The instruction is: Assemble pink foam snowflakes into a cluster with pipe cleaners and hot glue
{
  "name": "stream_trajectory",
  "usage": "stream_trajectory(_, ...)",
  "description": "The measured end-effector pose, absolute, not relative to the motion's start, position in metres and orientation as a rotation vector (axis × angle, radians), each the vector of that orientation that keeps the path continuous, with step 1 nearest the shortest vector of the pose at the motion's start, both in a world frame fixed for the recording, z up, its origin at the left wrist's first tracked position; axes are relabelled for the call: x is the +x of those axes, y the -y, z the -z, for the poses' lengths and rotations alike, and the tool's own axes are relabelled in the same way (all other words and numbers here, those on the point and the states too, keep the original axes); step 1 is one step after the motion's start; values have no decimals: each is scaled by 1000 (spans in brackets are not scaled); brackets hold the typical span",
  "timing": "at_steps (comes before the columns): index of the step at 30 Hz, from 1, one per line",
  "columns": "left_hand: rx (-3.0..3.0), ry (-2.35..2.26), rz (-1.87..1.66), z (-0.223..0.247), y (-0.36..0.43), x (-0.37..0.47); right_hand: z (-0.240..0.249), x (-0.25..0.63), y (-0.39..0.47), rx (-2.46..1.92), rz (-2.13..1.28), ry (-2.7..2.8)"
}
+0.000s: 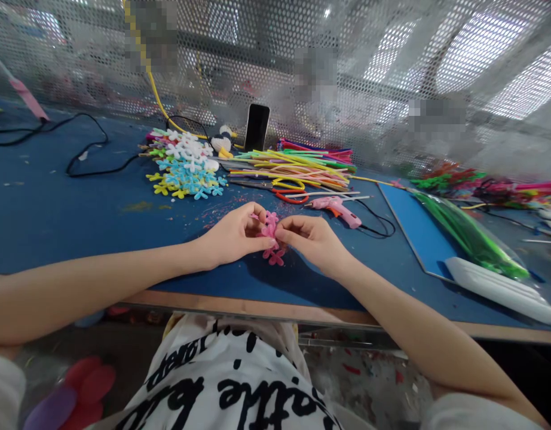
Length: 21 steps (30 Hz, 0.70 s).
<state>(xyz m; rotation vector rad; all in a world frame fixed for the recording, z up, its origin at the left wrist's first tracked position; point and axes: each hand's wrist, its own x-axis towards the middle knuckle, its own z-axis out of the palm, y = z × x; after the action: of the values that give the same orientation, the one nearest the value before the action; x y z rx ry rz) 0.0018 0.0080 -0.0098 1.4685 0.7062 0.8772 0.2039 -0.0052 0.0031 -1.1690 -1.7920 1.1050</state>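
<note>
Seen from above the wrists: pink flowers (270, 229) gripped between both hands, just above the blue worktop (78, 221). Note the left fingers (257, 243), closed in a pinch on the near left side, thumb lowermost. Compare the right fingers (297, 238), pinched together at the opposite edge, touching the same piece. Observe one pink bloom hanging nearer the body than both thumb tips. Beyond the left fingers and to their left, find a pile of fluffy flowers (190, 164), mostly white, blue and yellow. Straight beyond both sets of fingers, find red-handled scissors (275, 192), then multicoloured fuzzy stems (297, 164) laid crosswise, then an upright phone (257, 126) with a dark screen. Just beyond the right fingers and to their right, note a pink glue gun (337, 209), nozzle directed leftward. Well to the right of the right fingers, locate a blue board (410, 221), partly covered by bagged green stems (473, 233). Farthest from the fingers, behind everything, distinguish a perforated metal screen (262, 36).
</note>
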Motion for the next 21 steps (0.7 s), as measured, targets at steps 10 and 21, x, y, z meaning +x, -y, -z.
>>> stream_trajectory(10,1313,-875,-1022,16,-8,4,2,206,1,-1172,-1092,1672)
stream_trajectory(21,1211,-856,-963,14,-9,4,-5,204,5,-1181,-501,1996)
